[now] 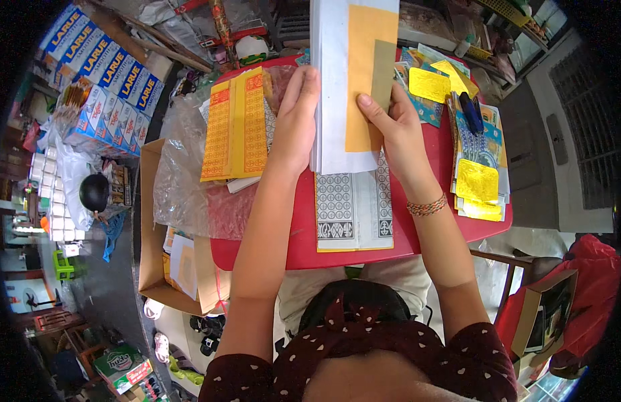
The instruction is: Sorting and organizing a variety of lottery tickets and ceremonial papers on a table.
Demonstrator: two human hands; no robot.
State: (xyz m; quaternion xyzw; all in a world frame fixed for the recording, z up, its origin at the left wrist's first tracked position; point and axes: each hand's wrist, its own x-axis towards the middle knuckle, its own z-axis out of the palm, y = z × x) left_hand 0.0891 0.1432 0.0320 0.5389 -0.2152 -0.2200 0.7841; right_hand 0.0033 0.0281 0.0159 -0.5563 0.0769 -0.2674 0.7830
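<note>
My left hand (296, 118) presses against the left edge of an upright stack of white paper sheets (331, 90) with an orange-yellow panel. On the stack's right side my right hand (398, 125) grips it, thumb in front. Beneath the stack, a printed black-and-white joss paper sheet (354, 216) with a yellow edge lies on the red table (300, 246). Left of my left hand are yellow joss papers with red print (235, 125). To the right sit a bundle of printed papers (484, 135) with a dark blue stapler (471, 111) on top, and shiny gold foil sheets (429, 85).
Clear plastic wrap (182, 166) hangs over the table's left side. Below it stands an open cardboard box (152, 271) holding papers. Stacked beer cartons (109, 65) are at the upper left. A chair with a red cloth (592, 296) and another box stands at the lower right.
</note>
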